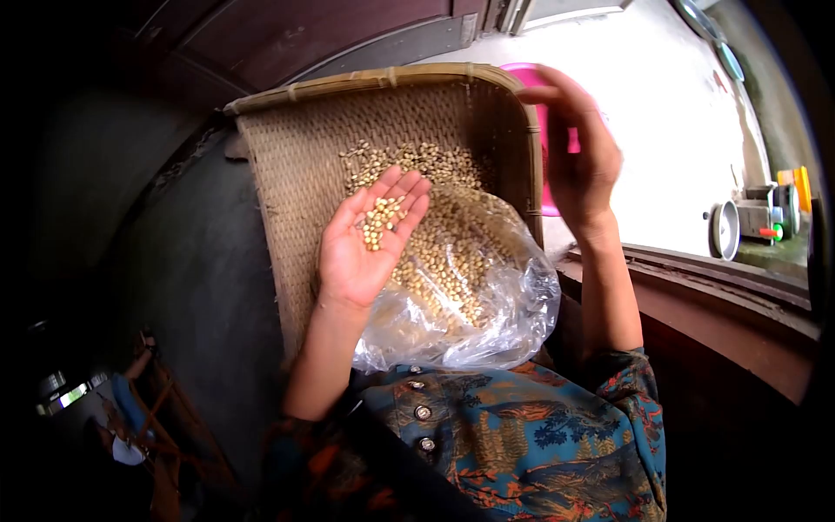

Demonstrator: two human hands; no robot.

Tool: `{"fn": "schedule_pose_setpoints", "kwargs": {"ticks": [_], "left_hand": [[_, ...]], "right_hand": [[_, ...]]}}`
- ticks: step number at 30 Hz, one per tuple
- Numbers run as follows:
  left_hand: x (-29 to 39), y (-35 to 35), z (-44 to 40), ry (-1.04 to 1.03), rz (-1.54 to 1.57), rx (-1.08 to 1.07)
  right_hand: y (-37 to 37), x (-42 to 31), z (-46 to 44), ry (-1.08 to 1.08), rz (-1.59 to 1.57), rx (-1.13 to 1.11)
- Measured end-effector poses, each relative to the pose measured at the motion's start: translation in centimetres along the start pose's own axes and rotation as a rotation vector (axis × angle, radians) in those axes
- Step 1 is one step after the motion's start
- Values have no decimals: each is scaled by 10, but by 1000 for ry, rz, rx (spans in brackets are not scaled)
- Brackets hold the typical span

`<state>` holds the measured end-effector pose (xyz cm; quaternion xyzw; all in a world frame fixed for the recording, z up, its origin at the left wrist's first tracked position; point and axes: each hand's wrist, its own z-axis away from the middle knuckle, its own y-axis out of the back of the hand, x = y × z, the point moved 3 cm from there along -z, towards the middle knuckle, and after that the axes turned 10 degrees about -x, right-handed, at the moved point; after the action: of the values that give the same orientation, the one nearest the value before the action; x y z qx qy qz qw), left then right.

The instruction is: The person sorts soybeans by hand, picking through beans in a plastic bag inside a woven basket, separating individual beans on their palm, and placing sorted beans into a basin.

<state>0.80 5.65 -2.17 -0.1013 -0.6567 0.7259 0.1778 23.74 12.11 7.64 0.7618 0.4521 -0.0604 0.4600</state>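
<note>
1. Head view, room: a dark floor is being lit from bright ground beyond a sill.
2. Woven basket: being kept near the person's front; loose beans are being contained toward its far side.
3. Clear plastic bag, with more beans: being supported in the basket's near part, partly against the patterned shirt.
4. Left hand: being held open, palm up; a small heap of pale beans is being borne on palm and fingers.
5. Right hand: being held loosely open, blurred, beside a pink basin; no bean is being made out in it.
6. Step, by judgement: a handful is being presented, perhaps for inspection; a level palm is being called for by any move.
</note>
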Motion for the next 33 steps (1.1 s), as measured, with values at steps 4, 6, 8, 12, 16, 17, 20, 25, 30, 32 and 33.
{"fn": "schedule_pose_setpoints", "kwargs": {"ticks": [4, 6, 8, 12, 16, 17, 20, 25, 30, 32, 33], "left_hand": [[-5, -14, 1, 1, -50, 33], [-6, -18, 1, -3, -56, 49], [-7, -16, 3, 23, -67, 42], [-12, -20, -2, 90, -113, 9], [-16, -17, -2, 98, -176, 10], [-17, -17, -2, 95, -190, 36], [-19, -18, 0, 88, -247, 114], [-23, -9, -1, 91, -273, 162], [-25, -8, -1, 87, -272, 169], [-25, -6, -1, 77, -263, 163], [-25, -6, -1, 71, -261, 163]], "right_hand": [[-40, -14, -9, 152, 256, -187], [-39, -24, -3, -47, -130, -309], [-37, -42, 7, -173, -403, -433], [-48, -49, 24, -133, -435, -516], [-59, -54, 29, -138, -235, -590], [-60, -55, 28, -111, -180, -587], [-66, -58, 27, -54, -45, -600], [-75, -61, 29, 52, 109, -611], [-76, -57, 28, 20, 66, -645], [-77, -55, 29, 3, 25, -629], [-78, -54, 29, 3, 7, -618]]}}
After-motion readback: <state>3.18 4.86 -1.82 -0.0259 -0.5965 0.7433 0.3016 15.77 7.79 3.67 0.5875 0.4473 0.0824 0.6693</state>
